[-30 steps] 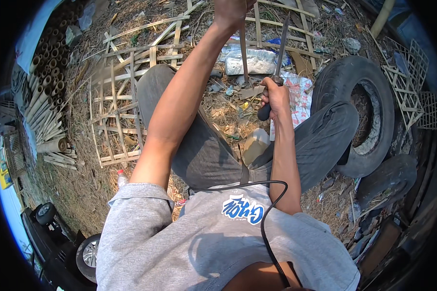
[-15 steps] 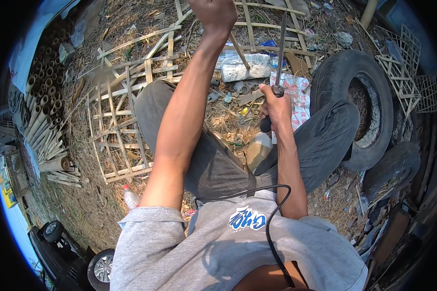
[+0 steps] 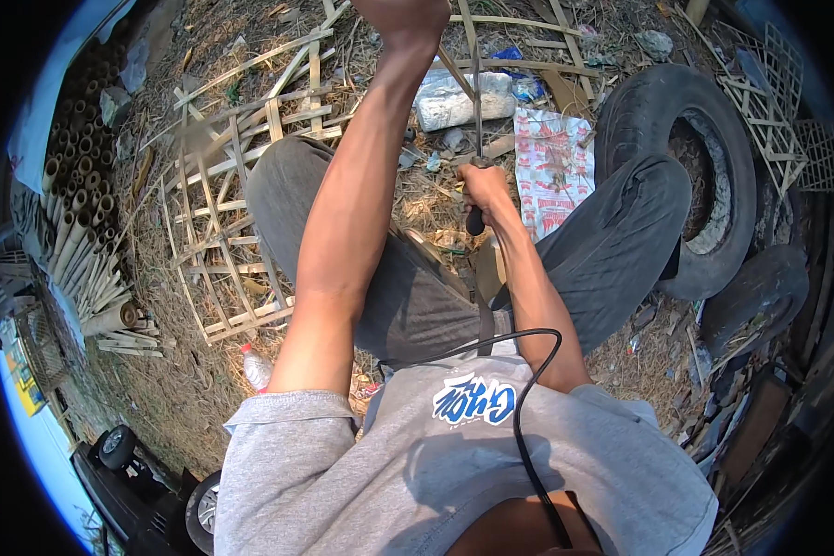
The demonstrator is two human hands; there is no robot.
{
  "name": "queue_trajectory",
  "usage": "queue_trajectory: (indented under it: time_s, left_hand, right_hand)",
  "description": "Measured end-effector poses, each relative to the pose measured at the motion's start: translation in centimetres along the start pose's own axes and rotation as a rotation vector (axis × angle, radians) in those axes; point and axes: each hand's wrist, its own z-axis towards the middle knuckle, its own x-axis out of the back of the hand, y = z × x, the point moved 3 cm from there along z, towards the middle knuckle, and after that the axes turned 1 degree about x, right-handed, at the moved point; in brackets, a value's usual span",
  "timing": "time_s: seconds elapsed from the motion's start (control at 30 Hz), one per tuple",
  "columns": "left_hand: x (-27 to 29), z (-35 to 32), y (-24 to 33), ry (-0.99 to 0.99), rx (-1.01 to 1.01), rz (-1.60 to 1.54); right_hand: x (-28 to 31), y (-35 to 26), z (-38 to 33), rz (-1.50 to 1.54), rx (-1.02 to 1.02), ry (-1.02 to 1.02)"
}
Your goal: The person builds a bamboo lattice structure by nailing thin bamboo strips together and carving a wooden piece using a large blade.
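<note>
Raised to the top edge, my left hand [image 3: 405,18] is closed round a bamboo strip [image 3: 455,72], which slants down to the right from it; the fingers are partly cut off by the frame. My right hand [image 3: 487,192], in front of my body, grips the dark handle of a long narrow knife [image 3: 478,120]. The blade points away from me and meets or overlaps the strip's lower end; I cannot tell whether they touch. Behind them on the ground lies a pale wrapped block [image 3: 463,100].
Bamboo lattices [image 3: 222,227] lie at left and beyond. On the right are a large tyre [image 3: 635,120] and a red-white sack [image 3: 554,176]. Bamboo poles [image 3: 69,176] are stacked far left, a plastic bottle [image 3: 257,371] lies by my left elbow, and a black cable [image 3: 525,445] hangs over my shirt.
My right hand has moved left and slightly up with the knife, bringing its blade to the bamboo strip. My left hand stays raised, holding the strip; the view has shifted a little.
</note>
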Motion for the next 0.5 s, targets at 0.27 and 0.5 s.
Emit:
queue_trajectory:
  time_s: [0.27,0.5]
  left_hand:
    - [-0.1,1.2,0.0,0.047,-0.05,0.04]
    - [-1.7,1.0,0.6,0.037,-0.159,0.072]
  right_hand:
    - [1.8,-9.1,-5.6,0.031,0.391,-0.043]
    - [3.7,-20.2,-15.0,0.276,0.91,-0.018]
